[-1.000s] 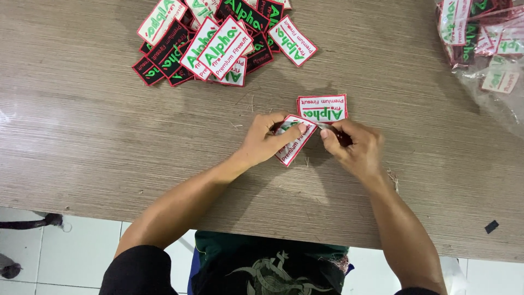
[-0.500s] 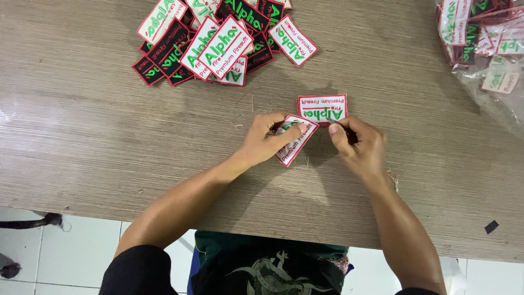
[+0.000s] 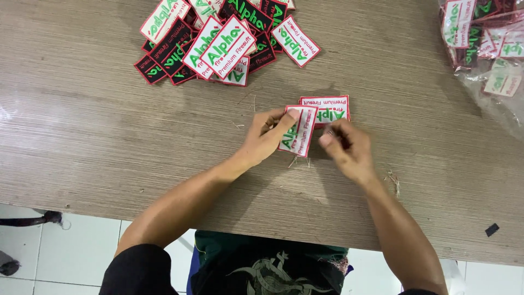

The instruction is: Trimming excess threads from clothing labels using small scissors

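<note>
A white rectangular embroidered patch with a red border and green lettering (image 3: 297, 131) stood tilted on its short end, face up, pinched at its upper corner. Just behind it, 1 matching white red-bordered patch (image 3: 327, 108) lay flat on the wood-grain table, partly overlapped by the first.

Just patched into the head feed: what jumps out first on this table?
At the centre, the left hand holds up a white patch with a red border, the right hand close beside it; a second such patch lies flat just behind. At the table's far edge sprawls a heap of white and black patches. A clear plastic bag of more patches sits at the far right corner.
</note>
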